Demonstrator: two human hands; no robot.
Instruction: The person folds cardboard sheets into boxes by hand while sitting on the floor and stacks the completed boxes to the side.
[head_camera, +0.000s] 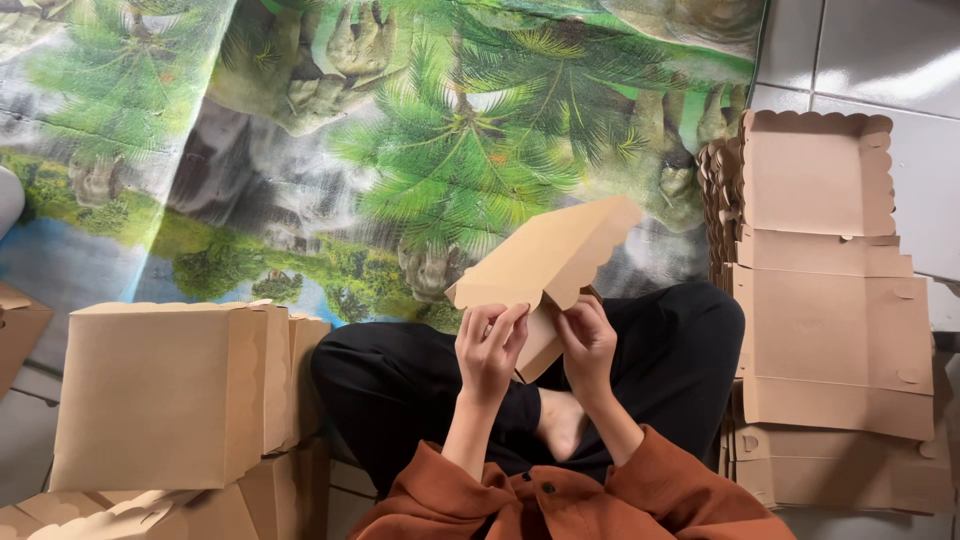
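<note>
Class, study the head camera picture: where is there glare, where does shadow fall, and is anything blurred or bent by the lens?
In the head view, glare streaks the pale floor tiles at top right; soft, even light leaves only faint shadow under the cardboard box that the left hand and right hand hold; both are sharp, without motion blur; the stack of flat box blanks leans slightly at the frame edge.

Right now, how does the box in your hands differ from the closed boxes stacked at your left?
The box in hand is raised and tilted, its scalloped edge showing; the closed boxes sit squarely in a stack. Left hand and right hand pinch the held one; nothing touches the stack. The held box is not closed up like the stacked ones. Both are plain brown cardboard.
</note>
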